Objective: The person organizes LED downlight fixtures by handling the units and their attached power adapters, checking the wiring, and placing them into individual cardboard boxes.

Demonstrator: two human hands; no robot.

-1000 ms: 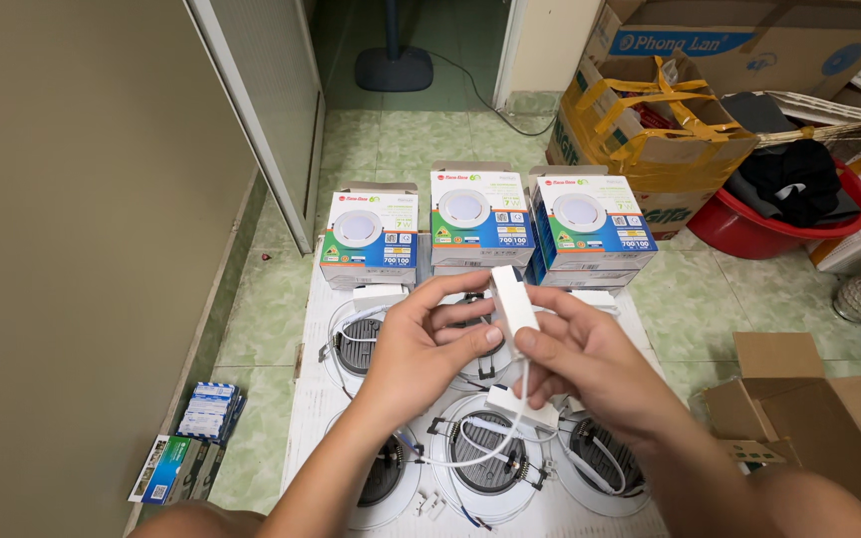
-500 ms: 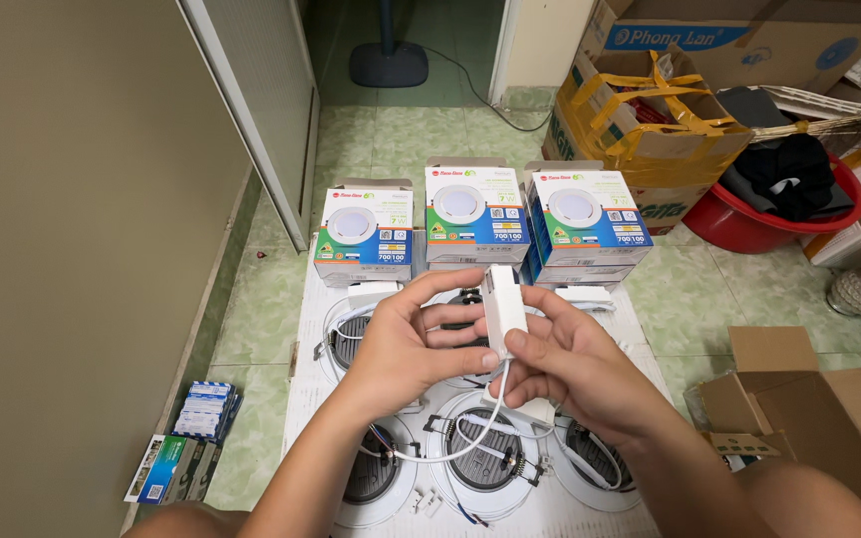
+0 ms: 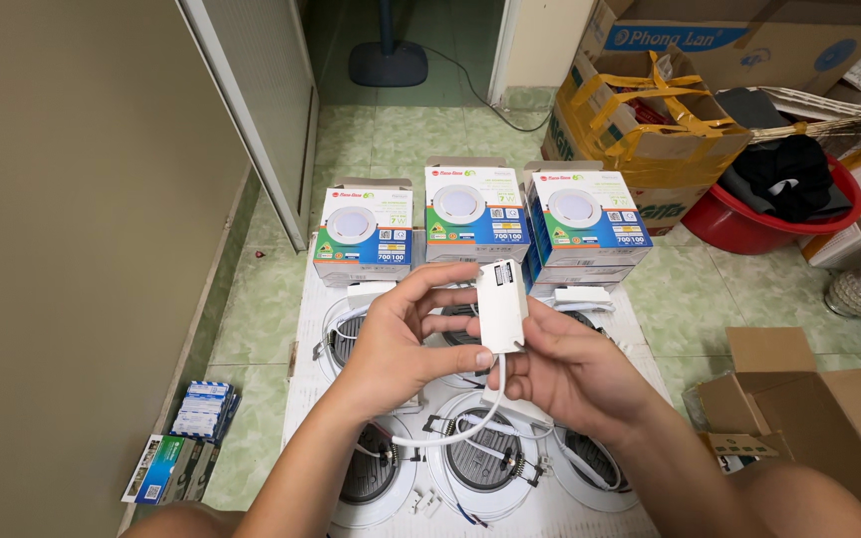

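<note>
Item in hand: one white rectangular driver box [image 3: 502, 304], upright and held above the work sheet, between both hands. The left hand [image 3: 396, 334] was curled about its left edge, thumb up near the top corner and fingers closed on the casing. The right hand [image 3: 565, 364] cupped it from below and behind, fingers part closed against its lower end. One white lead [image 3: 450, 430] ran from the bottom of the box down in a loop to a fitting beneath.

Directly beneath the hands: a white sheet [image 3: 301, 369] on the floor, bearing unboxed round downlights [image 3: 485, 463], face down, spring clips showing. Three counted plainly in the near row; at least two more lay behind the hands, partly hidden, so the total could not be fixed.

Beyond them: three printed downlight cartons [image 3: 475, 211] standing in a row at the sheet's far edge.

Judged progress: the lamps on the sheet were out of their packaging and the driver of one was under handling; whether the three cartons were emptied could not be told.

Periphery: one red basin [image 3: 749, 224] of dark cloth, one open cardboard box [image 3: 829, 418] to the right, several small blue packs [image 3: 201, 410] to the left.
</note>
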